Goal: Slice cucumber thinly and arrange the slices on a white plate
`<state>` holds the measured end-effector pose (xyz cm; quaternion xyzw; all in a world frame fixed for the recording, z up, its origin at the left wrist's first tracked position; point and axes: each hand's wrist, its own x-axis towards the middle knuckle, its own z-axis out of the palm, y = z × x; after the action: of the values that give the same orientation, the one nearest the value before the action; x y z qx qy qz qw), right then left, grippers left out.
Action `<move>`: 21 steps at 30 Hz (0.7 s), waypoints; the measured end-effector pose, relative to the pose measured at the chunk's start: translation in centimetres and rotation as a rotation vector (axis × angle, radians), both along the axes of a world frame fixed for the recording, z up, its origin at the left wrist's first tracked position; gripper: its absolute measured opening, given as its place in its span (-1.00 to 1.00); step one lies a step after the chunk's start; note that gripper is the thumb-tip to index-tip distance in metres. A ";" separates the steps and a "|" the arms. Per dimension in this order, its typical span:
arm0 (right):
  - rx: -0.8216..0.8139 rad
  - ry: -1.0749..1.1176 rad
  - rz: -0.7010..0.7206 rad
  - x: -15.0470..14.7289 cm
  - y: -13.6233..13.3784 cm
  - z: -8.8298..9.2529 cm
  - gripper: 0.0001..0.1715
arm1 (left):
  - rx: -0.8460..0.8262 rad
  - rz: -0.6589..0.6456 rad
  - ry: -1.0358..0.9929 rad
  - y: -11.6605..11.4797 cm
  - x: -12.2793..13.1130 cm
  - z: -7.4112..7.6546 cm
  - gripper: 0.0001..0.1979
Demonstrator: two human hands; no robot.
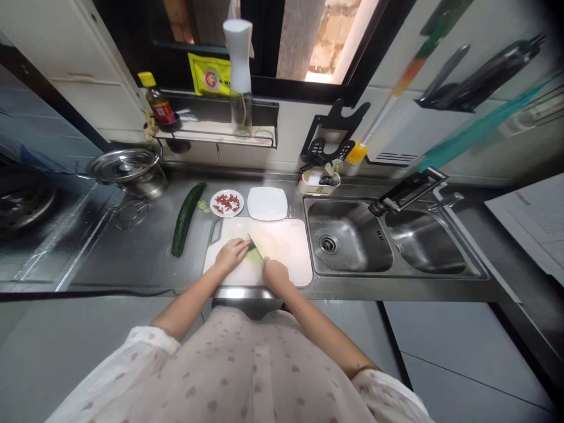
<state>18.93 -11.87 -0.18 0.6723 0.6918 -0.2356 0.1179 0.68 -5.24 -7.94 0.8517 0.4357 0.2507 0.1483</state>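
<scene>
On the white cutting board [293,258], my left hand [230,256] presses its closed fingers on a small green piece of cucumber [251,247], mostly hidden by the fingers. My right hand [276,276] is wrapped round the handle of a kitchen knife [257,249]. Its blade points away and to the left, close against the cucumber piece and the left fingertips. Pale green shows on the board beside the blade, too blurred to make out. A whole dark green cucumber [187,220] lies left of the board, with several cucumber slices [203,205] near it.
Behind the board stand a plate [215,207] of chopped red pieces and a white square plate [267,203]. A steel double sink [348,247] with a black faucet [403,194] is at right. A lidded steel pot [145,179] stands back left, below a shelf [211,138] with bottles.
</scene>
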 end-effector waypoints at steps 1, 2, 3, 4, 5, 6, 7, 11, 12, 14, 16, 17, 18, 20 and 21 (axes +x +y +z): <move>0.000 -0.003 0.004 0.1 -0.2 0.0 -0.68 | -0.002 0.000 0.002 0.0 0.0 0.0 -0.65; -0.005 -0.006 0.005 0.1 -0.3 0.0 -0.69 | -0.003 0.000 0.004 0.0 0.0 0.0 -0.65; -0.011 -0.010 0.004 0.2 -0.4 0.0 -0.69 | -0.005 0.002 0.005 0.0 0.0 0.0 -0.65; -0.015 -0.013 0.004 0.1 -0.3 0.0 -0.69 | -0.007 0.003 0.006 0.0 0.0 -0.1 -0.65; -0.017 -0.015 0.003 0.1 -0.2 0.1 -0.69 | -0.008 0.006 0.005 0.0 0.0 -0.1 -0.65; -0.015 -0.014 0.002 0.0 0.0 0.1 -0.68 | -0.007 0.008 0.005 0.0 0.0 -0.1 -0.66; -0.012 -0.011 -0.002 -0.2 0.3 0.1 -0.68 | -0.005 0.007 0.005 0.0 0.0 -0.1 -0.66; -0.010 0.019 -0.023 -1.0 1.7 0.3 -0.67 | 0.010 0.005 0.009 0.0 0.0 -0.1 -0.66; -0.006 0.030 -0.026 -1.2 2.1 0.3 -0.67 | 0.010 0.005 0.008 0.0 0.0 -0.1 -0.66; 0.011 0.051 -0.030 -1.5 2.9 0.4 -0.65 | 0.006 0.008 0.003 -0.1 0.0 0.0 -0.66; 0.019 0.062 -0.032 -1.8 3.4 0.4 -0.64 | 0.000 0.005 -0.005 0.0 0.0 0.0 -0.66; 0.017 0.066 -0.032 -1.8 3.6 0.4 -0.63 | 0.000 0.002 -0.008 0.0 0.0 0.0 -0.66; 0.015 0.072 -0.033 -1.9 3.8 0.4 -0.63 | 0.001 -0.002 -0.010 0.0 -0.1 0.0 -0.66; 0.017 0.084 -0.035 -1.8 3.8 0.4 -0.63 | 0.008 -0.009 -0.011 0.1 -0.1 -0.2 -0.65; 0.019 0.087 -0.035 -1.8 3.7 0.4 -0.63 | 0.013 -0.010 -0.010 0.1 -0.1 -0.2 -0.65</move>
<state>17.17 -8.15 0.26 0.6745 0.6866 -0.2600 0.0775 0.58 -5.14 -8.18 0.8535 0.4289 0.2572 0.1461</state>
